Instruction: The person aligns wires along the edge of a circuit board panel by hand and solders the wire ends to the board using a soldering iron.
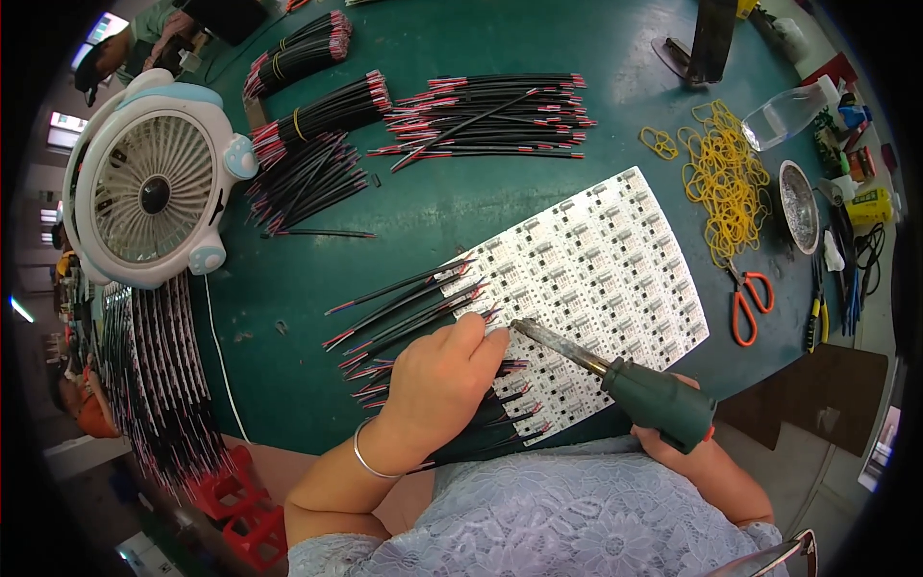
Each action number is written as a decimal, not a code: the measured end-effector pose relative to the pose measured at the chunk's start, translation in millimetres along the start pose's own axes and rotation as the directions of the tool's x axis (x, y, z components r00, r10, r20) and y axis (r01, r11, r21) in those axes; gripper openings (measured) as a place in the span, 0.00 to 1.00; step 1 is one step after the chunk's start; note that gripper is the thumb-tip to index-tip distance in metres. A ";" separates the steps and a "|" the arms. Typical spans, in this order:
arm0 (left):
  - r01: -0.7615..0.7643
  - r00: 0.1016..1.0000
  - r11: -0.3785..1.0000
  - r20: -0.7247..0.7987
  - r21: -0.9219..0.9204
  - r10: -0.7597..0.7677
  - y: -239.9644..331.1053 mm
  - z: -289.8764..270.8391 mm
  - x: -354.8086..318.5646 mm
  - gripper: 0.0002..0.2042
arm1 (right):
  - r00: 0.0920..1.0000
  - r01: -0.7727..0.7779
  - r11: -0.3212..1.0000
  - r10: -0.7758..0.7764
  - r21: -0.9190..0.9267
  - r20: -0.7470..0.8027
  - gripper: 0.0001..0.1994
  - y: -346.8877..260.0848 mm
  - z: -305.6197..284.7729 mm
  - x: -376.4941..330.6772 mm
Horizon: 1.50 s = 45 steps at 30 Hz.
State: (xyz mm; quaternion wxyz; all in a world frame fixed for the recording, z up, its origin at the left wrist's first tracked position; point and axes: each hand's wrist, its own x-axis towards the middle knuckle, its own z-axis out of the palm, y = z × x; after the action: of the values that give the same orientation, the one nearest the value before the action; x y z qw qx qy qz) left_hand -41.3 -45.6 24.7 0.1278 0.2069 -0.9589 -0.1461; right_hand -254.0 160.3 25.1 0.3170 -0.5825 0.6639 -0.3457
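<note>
A white circuit board panel (606, 279) with rows of small dark parts lies tilted on the green table. Short black wires (389, 293) with red and blue ends stick out from its left edge. Over that edge, my left hand (437, 375) is closed in a pinch on a black wire, whose bare end shows by the fingertips; the fingers hide most of it. My right hand (670, 454) wraps round the green handle of a soldering iron (649, 399). The iron's metal tip points left and rests close to my left fingertips, at the board's edge.
A white fan (154, 192) stands at the left, with hanging wired strips (159, 356) below it. Bundled wires (327, 115) and loose wires (500, 115) lie at the back. Rubber bands (726, 183), orange-handled scissors (745, 308), a bowl (798, 207) and a bottle (793, 113) are at right.
</note>
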 end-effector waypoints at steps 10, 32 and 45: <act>0.026 1.000 1.000 0.013 -0.010 -0.026 3.5 -0.8 2.5 0.09 | 0.982 0.187 0.975 -0.188 -0.122 0.006 0.14 1.3 -4.3 4.3; -0.012 0.998 0.996 -0.056 -0.090 0.007 -1.3 5.2 1.2 0.11 | 1.000 -0.028 1.000 0.028 0.010 0.012 0.14 -3.3 3.0 -5.9; -0.149 0.976 0.986 -0.171 -0.073 0.135 3.5 -3.7 -3.1 0.09 | 0.958 -0.033 0.735 0.216 0.677 -0.188 0.23 11.9 23.3 -39.3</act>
State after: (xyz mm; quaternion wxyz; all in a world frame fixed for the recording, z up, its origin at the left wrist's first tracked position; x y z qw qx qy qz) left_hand -38.7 -42.1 28.6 0.2258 0.1435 -0.9502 -0.1599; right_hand -236.6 198.2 2.9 0.4392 -0.3351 0.5687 -0.6094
